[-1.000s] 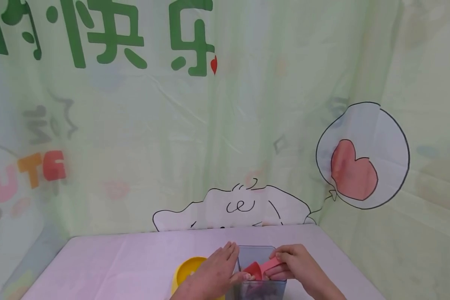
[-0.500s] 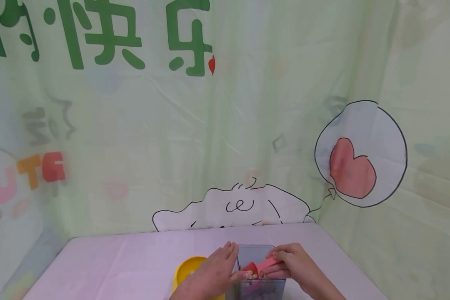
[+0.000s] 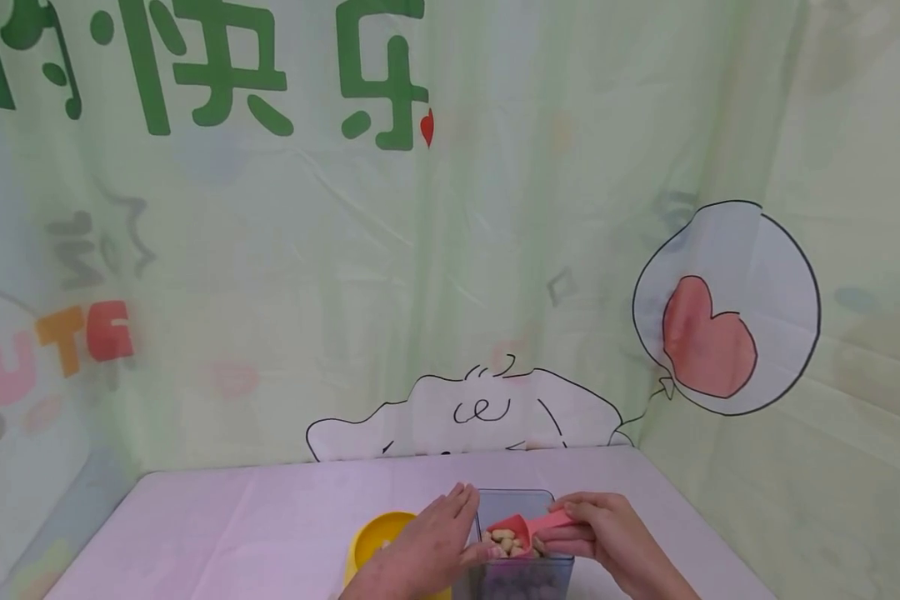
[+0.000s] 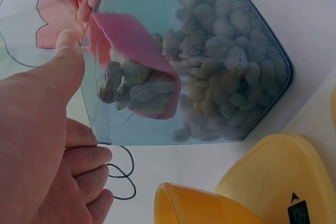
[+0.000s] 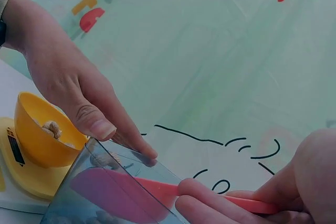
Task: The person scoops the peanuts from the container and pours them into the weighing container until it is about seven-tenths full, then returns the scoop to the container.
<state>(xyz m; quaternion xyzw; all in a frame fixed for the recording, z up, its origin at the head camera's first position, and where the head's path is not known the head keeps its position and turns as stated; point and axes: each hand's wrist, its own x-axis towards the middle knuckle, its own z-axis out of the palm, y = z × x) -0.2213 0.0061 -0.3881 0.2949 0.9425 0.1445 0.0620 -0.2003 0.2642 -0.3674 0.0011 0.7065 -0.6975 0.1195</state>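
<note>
My right hand (image 3: 607, 525) pinches the handle of a pink scoop (image 3: 512, 527). Peanuts in their shells lie in the scoop's bowl, which is inside the upper part of a clear bluish container (image 3: 513, 502). Through its wall, the left wrist view shows more peanuts (image 4: 239, 61) heaped at the bottom, below the scoop. My left hand (image 3: 427, 542) rests against the container's left side with straight fingers, its thumb on the near rim. To the left, a yellow bowl (image 5: 44, 140) with a few peanuts is partly hidden behind that hand in the head view.
Under the yellow bowl is a yellow kitchen scale (image 5: 31, 177) with a dark marking. A pale cloth covers the table (image 3: 270, 517). Behind it hangs a printed curtain (image 3: 495, 250), and another curtain side (image 3: 855, 467) runs along the right.
The scoop dipped slightly, then came up and a little to the right with peanuts now showing in it. My left hand has stayed in place beside the container.
</note>
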